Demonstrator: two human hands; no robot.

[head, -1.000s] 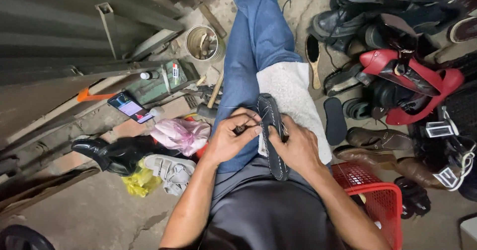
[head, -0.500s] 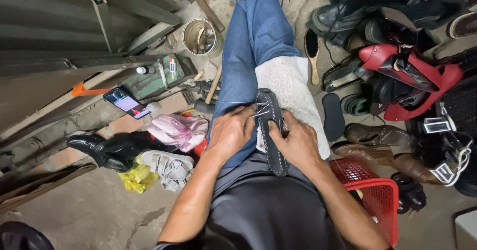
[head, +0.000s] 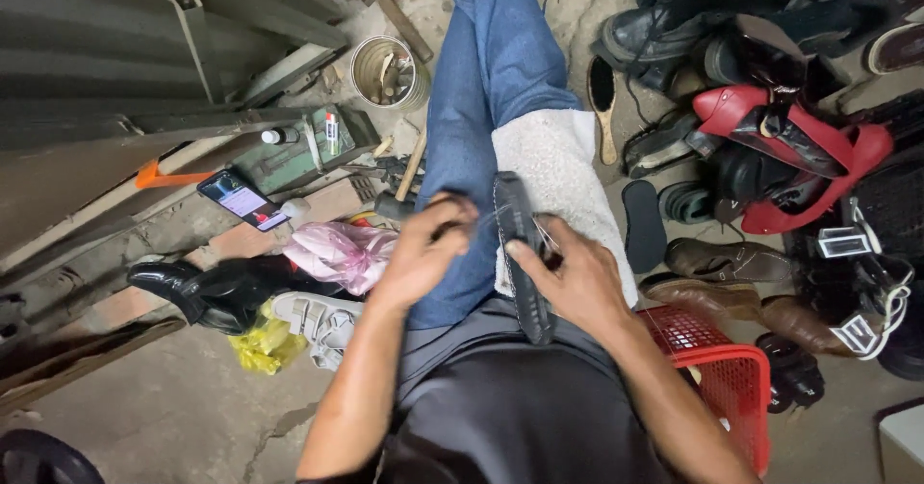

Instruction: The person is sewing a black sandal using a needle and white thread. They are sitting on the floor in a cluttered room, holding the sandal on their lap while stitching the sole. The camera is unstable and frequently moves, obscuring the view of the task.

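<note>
A dark shoe sole (head: 521, 253) lies lengthwise on my lap, over a white fleecy cloth (head: 556, 171) spread on my blue-jeaned thigh. My right hand (head: 570, 277) grips the sole along its right edge and holds it steady. My left hand (head: 423, 253) sits just left of the sole with fingers pinched shut on a thin thread (head: 487, 218) that runs across to the sole's upper part. Whether a needle is in those fingers is hidden.
A red plastic basket (head: 724, 383) stands at my right hip. Shoes and sandals (head: 770, 128) are piled at right. At left lie a phone (head: 243, 198), a green metal box (head: 298, 147), a tin can (head: 387, 70), a pink bag (head: 339, 253), a black shoe (head: 207, 292) and a hammer (head: 409, 174).
My left hand has pulled away to the left of the sole, drawing the thread out. My right hand keeps its hold on the sole, which has hardly shifted.
</note>
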